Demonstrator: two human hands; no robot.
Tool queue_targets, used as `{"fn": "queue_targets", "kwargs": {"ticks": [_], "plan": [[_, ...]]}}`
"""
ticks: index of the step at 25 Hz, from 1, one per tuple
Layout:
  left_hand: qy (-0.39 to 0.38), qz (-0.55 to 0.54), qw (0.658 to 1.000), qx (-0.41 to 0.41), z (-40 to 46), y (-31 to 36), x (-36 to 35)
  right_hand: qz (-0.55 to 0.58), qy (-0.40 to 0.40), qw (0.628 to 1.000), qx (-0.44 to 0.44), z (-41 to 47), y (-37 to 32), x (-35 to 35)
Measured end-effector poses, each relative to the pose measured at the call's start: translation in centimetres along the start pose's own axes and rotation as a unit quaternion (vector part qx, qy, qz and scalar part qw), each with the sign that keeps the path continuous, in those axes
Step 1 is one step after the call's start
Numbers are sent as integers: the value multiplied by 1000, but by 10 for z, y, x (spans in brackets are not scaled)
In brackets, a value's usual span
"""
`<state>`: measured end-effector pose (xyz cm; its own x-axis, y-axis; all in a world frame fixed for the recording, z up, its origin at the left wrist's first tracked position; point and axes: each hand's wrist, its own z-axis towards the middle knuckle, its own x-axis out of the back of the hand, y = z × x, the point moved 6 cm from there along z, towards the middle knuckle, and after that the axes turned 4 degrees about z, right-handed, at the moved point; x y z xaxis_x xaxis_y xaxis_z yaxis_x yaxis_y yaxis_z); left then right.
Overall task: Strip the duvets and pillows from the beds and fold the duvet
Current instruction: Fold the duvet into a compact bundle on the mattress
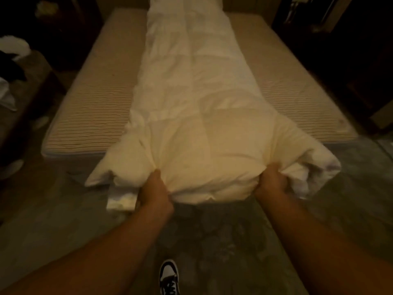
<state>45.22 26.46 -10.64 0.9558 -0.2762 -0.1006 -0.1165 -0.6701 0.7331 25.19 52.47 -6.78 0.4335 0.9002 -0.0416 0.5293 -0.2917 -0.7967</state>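
A white duvet (191, 99) lies in a long narrow strip down the middle of a bare ribbed mattress (85, 109). Its near end hangs past the foot of the bed, bunched up. My left hand (154, 191) grips the near end on its left side, fingers buried in the fabric. My right hand (271, 180) grips the near end on its right side, where the layers curl into a roll. No pillows are visible on the bed.
Patterned grey-green carpet (212, 235) lies between me and the bed, with my black-and-white shoe (169, 277) on it. A second bed or bench with white and dark items (12, 60) stands at the left. Dark furniture (340, 39) flanks the mattress at the right.
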Motion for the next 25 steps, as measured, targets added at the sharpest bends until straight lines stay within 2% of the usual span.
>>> {"fn": "queue_targets", "kwargs": {"ticks": [1, 2, 3, 4, 5, 7, 8, 11, 15, 20, 25], "plan": [[-7, 53, 998, 17, -17, -17, 16, -40, -3, 999, -17, -10, 6, 16], [-10, 53, 997, 61, -29, -33, 27, -55, -20, 997, -41, -22, 9, 24], [-10, 15, 997, 70, -30, -36, 29, -48, -31, 996, -63, -26, 9, 30], [16, 3, 996, 91, -38, -33, 32, -25, -36, 997, -67, -28, 8, 35], [53, 27, 996, 66, -41, -17, 34, -51, -30, 998, -26, -28, 1, 36], [66, 75, 995, 10, -45, 29, 14, -101, 2, 994, 31, -34, -13, 34], [84, 75, 994, -5, -49, 41, 13, -120, 15, 992, 35, -43, -17, 36], [125, 61, 990, 25, -67, 40, 22, -113, 3, 994, -3, -55, -21, 31], [142, 48, 989, 16, -68, 100, -13, -91, -53, 993, 57, -57, -81, -33], [148, 40, 986, -66, -35, 206, -77, -64, -31, 990, 124, -62, -144, -134], [152, 64, 984, -61, 24, 277, -126, -78, -7, 986, 146, -49, -177, -226]]}}
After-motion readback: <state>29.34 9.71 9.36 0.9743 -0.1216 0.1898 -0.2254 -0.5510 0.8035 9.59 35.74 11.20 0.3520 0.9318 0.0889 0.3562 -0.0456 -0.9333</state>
